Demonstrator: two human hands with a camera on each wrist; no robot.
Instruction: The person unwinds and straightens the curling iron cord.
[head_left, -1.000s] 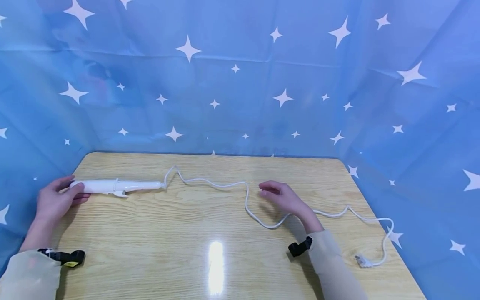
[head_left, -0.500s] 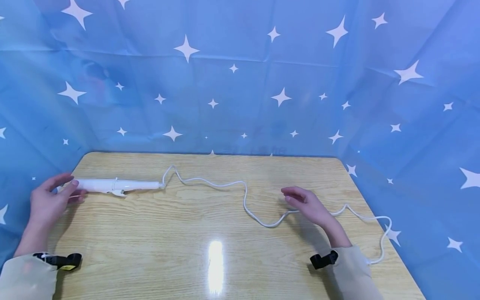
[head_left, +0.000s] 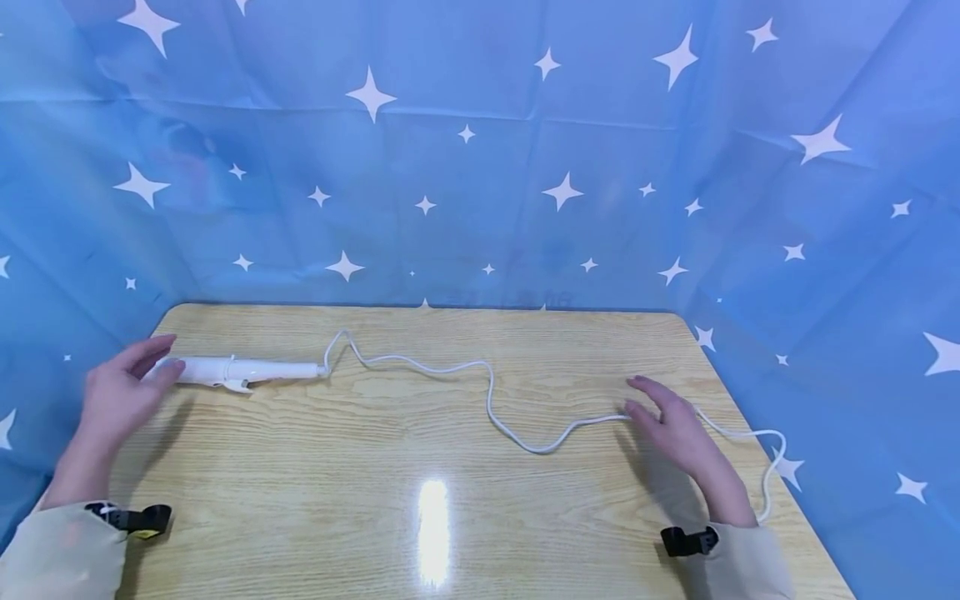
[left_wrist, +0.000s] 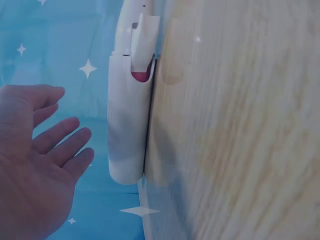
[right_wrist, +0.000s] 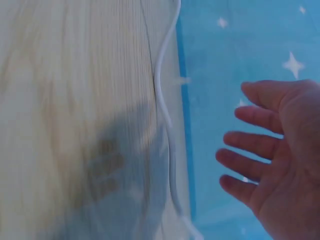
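A white curling iron (head_left: 273, 370) lies lengthwise at the back left of the table, its clip lever toward the person. Over its rounded left end hovers my left hand (head_left: 123, 400), fingers spread and relaxed. The left wrist view has a gap between that hand (left_wrist: 40, 160) and the iron's body (left_wrist: 128, 120), with a red patch under the lever. From the iron's right end a thin white cord (head_left: 542, 451) winds across the table. Above its right part is my right hand (head_left: 678, 429), loosely extended and holding nothing; the right wrist view puts its fingers apart from the cord (right_wrist: 159, 80).
The wood-grain table (head_left: 315, 492) has a bright light reflection near its front middle. A blue curtain (head_left: 480, 225) with white stars stands behind and along both sides. The cord's far end runs behind the right sleeve (head_left: 750, 558), which hides the plug.
My right hand has moved right along the cord, its sleeve now covering the plug. My left hand has let go of the iron's end and lifted off; the iron stays in place.
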